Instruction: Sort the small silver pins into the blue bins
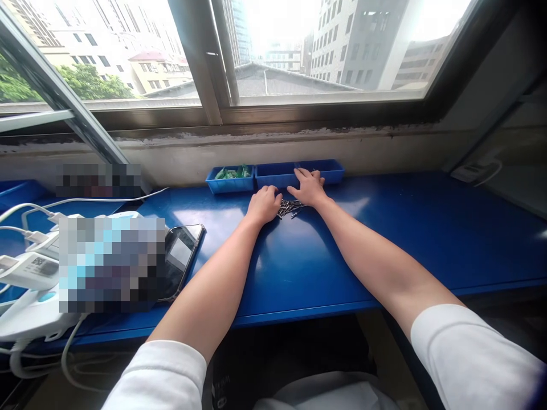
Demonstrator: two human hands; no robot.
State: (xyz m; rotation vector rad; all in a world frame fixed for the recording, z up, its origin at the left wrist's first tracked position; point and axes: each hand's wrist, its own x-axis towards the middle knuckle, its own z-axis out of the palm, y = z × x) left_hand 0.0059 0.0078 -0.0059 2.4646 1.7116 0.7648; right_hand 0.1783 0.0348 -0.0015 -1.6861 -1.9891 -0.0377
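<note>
A small heap of dark metal screws [291, 208] lies on the blue tabletop between my two hands. My left hand [265, 205] rests at the left edge of the heap, its fingers curled together; what they hold, if anything, is hidden. Thumb and fingers apart, my right hand [311, 189] reaches over the heap's right side. Its fingertips are at the front of the blue bins, where the middle bin [273, 171] meets the right bin [331, 168]. In the left bin [231, 185] are green and clear plastic pieces.
A phone [183, 256] lies on the blue table [419, 233] left of my left forearm. Further left are a white power strip [25, 319] with plugged-in chargers and white cables. Behind the bins rises a wall with a window [273, 114]. A metal post [77, 108] slants down at left.
</note>
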